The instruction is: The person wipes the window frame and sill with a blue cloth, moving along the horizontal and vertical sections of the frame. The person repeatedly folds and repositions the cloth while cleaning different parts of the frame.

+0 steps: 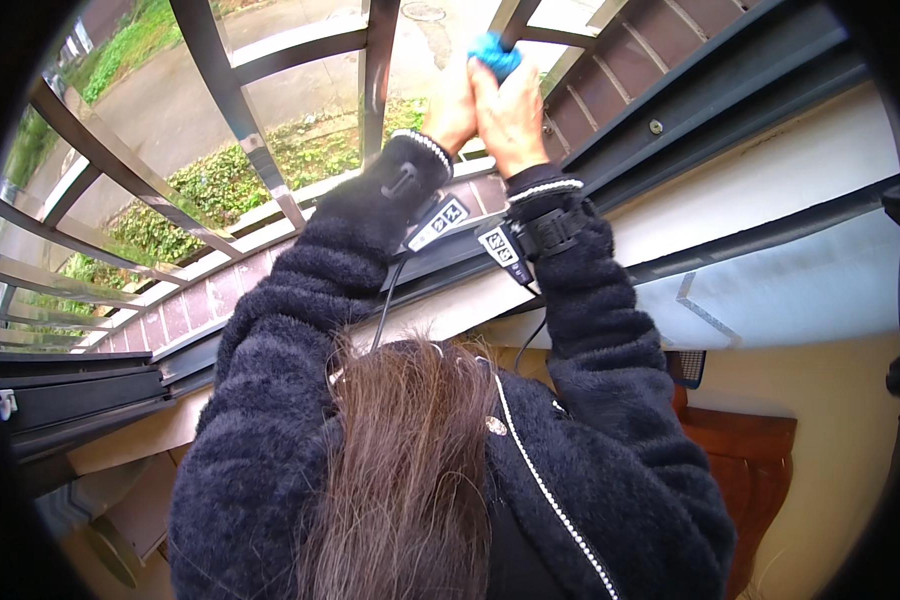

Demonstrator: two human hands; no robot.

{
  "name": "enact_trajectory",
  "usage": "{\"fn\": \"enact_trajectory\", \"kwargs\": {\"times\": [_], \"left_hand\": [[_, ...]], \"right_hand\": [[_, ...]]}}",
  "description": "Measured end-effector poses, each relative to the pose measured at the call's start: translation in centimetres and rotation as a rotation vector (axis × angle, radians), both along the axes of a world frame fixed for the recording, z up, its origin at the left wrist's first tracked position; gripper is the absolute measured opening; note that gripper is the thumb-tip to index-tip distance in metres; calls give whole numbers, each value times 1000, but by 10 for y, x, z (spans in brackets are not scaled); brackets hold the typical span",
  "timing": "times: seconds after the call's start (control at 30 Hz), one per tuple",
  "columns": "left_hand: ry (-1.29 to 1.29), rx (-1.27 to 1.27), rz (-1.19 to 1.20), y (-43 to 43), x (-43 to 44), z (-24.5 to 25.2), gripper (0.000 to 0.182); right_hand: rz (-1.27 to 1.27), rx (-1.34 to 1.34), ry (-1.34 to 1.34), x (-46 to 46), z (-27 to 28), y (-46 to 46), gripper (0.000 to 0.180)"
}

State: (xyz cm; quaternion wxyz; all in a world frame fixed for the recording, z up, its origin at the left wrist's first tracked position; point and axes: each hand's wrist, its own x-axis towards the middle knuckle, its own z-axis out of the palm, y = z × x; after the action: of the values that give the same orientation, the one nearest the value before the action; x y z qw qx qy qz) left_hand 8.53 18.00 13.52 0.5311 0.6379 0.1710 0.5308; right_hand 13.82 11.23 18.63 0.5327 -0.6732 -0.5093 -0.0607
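Both my arms reach out over a window sill to the metal bars of a window grille [377,82]. My left hand [452,105] and my right hand [516,109] are close together, side by side near the top of the view. A bright blue cloth or scrubber [495,55] is at the fingertips, against a grille bar. My right hand is on it; whether the fingers of my left hand also grip it cannot be told. Each dark fuzzy sleeve bears a strap, with a small device and cable beside it.
Below the hands run the dark window frame track [645,150] and a tiled outer ledge [210,296]. A pale blue curtain or cloth [780,277] lies at the right, above brown wooden furniture [750,450]. Hedges and pavement show beyond the grille.
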Motion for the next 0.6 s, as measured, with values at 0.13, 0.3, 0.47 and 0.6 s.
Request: {"fn": "enact_trajectory", "kwargs": {"times": [0.13, 0.3, 0.47, 0.6], "left_hand": [[191, 316, 169, -1, -8, 40, 28], [85, 309, 132, -3, -6, 36, 24], [2, 362, 135, 2, -1, 27, 20], [47, 421, 81, 9, -3, 10, 25]], "right_hand": [[179, -18, 83, 1, 35, -9, 34], [154, 19, 103, -1, 27, -5, 33], [138, 42, 106, 1, 21, -1, 44], [156, 75, 136, -5, 10, -7, 56]]}}
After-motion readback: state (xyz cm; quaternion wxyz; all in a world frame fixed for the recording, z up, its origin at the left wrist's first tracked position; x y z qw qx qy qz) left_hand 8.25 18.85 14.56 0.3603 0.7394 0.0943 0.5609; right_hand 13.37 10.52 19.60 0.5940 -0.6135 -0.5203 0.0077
